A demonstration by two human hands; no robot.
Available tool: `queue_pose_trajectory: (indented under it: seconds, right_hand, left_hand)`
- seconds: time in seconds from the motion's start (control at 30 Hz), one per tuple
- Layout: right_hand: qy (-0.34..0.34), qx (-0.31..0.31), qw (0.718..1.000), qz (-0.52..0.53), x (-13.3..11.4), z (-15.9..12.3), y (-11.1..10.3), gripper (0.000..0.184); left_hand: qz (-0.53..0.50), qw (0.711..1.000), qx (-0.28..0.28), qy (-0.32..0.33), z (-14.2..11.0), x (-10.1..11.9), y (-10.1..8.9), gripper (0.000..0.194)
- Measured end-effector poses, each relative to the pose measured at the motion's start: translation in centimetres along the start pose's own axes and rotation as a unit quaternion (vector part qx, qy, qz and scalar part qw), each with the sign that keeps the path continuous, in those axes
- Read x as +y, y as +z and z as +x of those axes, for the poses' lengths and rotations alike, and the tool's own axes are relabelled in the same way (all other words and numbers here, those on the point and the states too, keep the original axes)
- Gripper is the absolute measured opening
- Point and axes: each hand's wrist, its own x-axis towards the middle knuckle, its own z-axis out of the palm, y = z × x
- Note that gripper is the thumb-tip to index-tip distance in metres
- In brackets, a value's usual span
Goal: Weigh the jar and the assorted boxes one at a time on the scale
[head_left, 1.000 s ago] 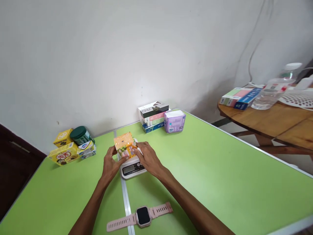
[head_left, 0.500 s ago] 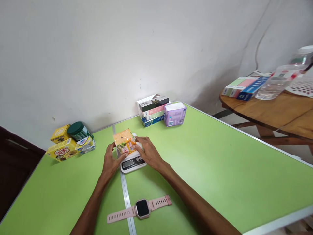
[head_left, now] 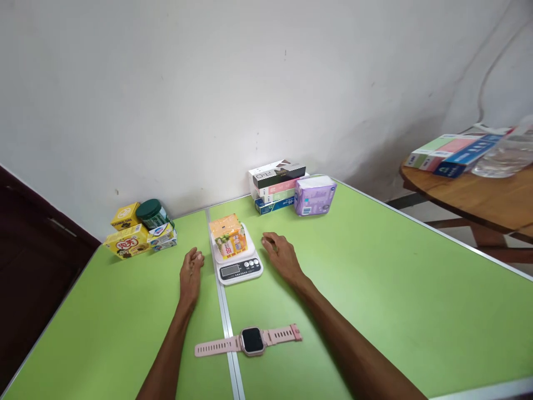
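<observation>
An orange snack packet (head_left: 229,236) lies on a small white kitchen scale (head_left: 237,261) in the middle of the green table (head_left: 375,278). My left hand (head_left: 190,273) rests on the table just left of the scale, fingers loosely curled, holding nothing. On the scale's right side my right hand (head_left: 282,256) rests on the table, fingers relaxed and slightly bent, also holding nothing. Neither hand touches the packet or the scale.
A pink smartwatch (head_left: 251,340) lies flat near the front edge. Yellow boxes and a green-lidded jar (head_left: 140,231) sit at the back left. Stacked boxes (head_left: 275,186) and a purple packet (head_left: 314,195) stand by the wall. A wooden table (head_left: 474,194) with boxes and a bottle is at right.
Both hands let go of the orange packet and moved apart to either side of the scale. The packet now lies on the scale by itself.
</observation>
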Motion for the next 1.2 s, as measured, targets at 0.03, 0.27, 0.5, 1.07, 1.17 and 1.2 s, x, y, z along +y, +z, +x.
queue_pose_trajectory:
  seconds: [0.03,0.27,0.5,1.07,1.17,1.2]
  right_hand:
    - [0.000,0.003,1.000,0.002,0.0,-0.1,0.0,0.032]
    - [-0.094,0.050,0.990,0.089,-1.4,-0.3,0.4,0.035]
    - [-0.195,0.013,0.976,0.099,-4.6,-1.6,1.6,0.045]
    - [0.058,0.279,0.958,-0.015,7.1,6.8,-9.4,0.089]
    - [0.074,0.249,0.965,-0.023,10.3,8.5,-9.3,0.104]
    - [0.072,0.238,0.968,-0.022,10.9,9.0,-9.1,0.106]
  left_hand:
    - [0.003,1.000,-0.001,0.006,-0.1,0.1,0.0,0.070]
    - [0.154,0.975,-0.042,0.155,1.1,5.7,1.0,0.097]
    - [0.200,0.947,-0.207,0.140,4.2,11.1,2.7,0.058]
    - [0.145,0.953,-0.220,0.151,7.8,13.5,22.5,0.049]
    - [0.123,0.957,-0.225,0.134,8.6,11.7,24.6,0.052]
    - [0.118,0.957,-0.227,0.132,8.9,11.3,25.1,0.053]
